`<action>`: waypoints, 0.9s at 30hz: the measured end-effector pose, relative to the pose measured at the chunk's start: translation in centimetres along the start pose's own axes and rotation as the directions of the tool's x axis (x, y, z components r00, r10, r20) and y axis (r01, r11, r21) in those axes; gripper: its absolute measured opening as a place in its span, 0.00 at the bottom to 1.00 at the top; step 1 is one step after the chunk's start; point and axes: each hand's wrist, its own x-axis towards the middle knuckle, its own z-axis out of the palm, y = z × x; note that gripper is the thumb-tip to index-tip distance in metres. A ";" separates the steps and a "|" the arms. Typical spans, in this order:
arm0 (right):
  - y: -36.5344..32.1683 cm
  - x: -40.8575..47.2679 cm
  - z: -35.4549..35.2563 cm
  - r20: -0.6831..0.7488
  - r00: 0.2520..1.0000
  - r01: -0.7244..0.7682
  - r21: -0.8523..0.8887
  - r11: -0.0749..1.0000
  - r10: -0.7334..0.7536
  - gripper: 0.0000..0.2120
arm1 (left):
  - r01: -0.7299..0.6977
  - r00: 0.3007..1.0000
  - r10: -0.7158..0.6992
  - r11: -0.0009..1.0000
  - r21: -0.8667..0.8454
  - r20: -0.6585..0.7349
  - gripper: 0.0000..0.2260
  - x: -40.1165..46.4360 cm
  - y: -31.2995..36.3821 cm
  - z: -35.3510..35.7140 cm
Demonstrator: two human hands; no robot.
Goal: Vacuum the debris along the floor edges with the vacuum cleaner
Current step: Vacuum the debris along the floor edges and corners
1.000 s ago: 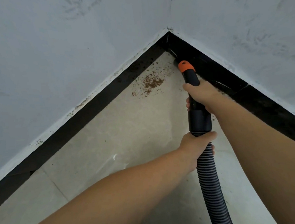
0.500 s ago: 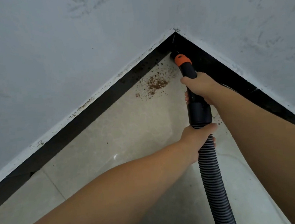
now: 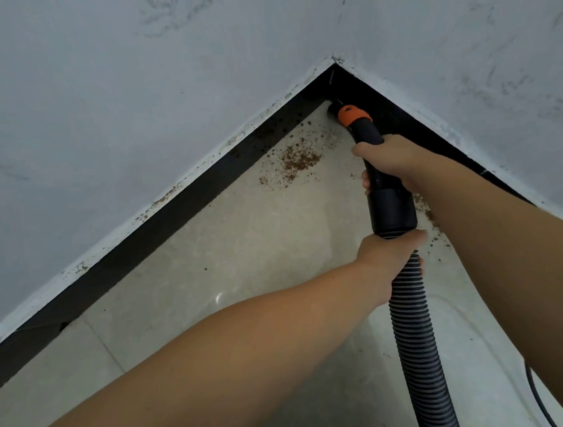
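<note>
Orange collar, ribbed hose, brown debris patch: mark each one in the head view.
orange collar (image 3: 353, 114), head view, on its top face near the nozzle tip.
ribbed hose (image 3: 415, 334), head view, mid-length below the left hand.
brown debris patch (image 3: 297, 161), head view, densest part on the tile.

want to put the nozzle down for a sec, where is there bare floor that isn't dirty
Bare tile lies left of the left hand, bordered by the black skirting and the left forearm. It is crowded in the corner: the nozzle, the brown debris patch beside it, and more crumbs by the right hand.
</note>
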 end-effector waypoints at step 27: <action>4.4 -8.2 3.8 0.051 0.998 -0.034 -0.068 0.997 0.038 0.12 | -0.037 0.999 0.037 0.999 -0.008 0.001 0.06 -7.3 -7.4 -1.0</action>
